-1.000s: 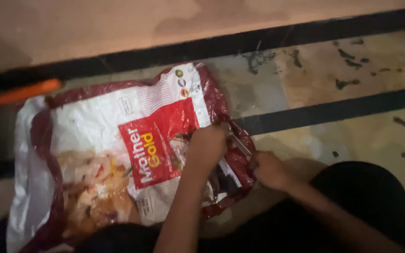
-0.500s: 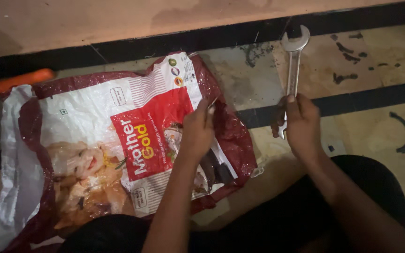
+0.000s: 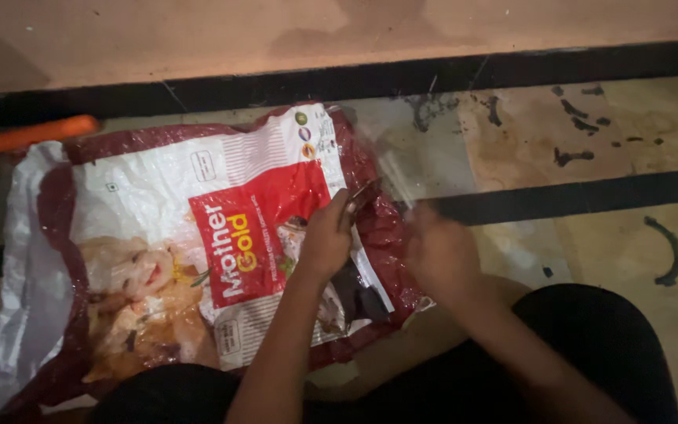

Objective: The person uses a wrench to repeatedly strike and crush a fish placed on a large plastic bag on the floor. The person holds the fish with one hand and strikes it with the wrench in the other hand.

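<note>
A red and white plastic sack (image 3: 158,235) with a printed picture lies flat on the floor. My left hand (image 3: 327,239) rests on its right part, fingers closed around a thin dark metal tool (image 3: 357,202) that sticks out above the knuckles. My right hand (image 3: 441,255) is just right of the sack's edge and blurred by motion. It grips a silver wrench (image 3: 394,179), which shows only as a pale streak slanting up and left over the sack's edge. Dark items (image 3: 355,294) lie on the sack below my left hand; I cannot make them out.
An orange handle-like object (image 3: 33,135) lies at the far left by the wall's black skirting (image 3: 433,78). A black floor stripe (image 3: 590,192) runs to the right. Dark smears (image 3: 582,126) mark the tiles. My knee in black trousers (image 3: 590,353) fills the lower right.
My right hand had lifted the wrench upright over the tiles; now it has swung down and left to the sack's edge. My left hand stays on the sack.
</note>
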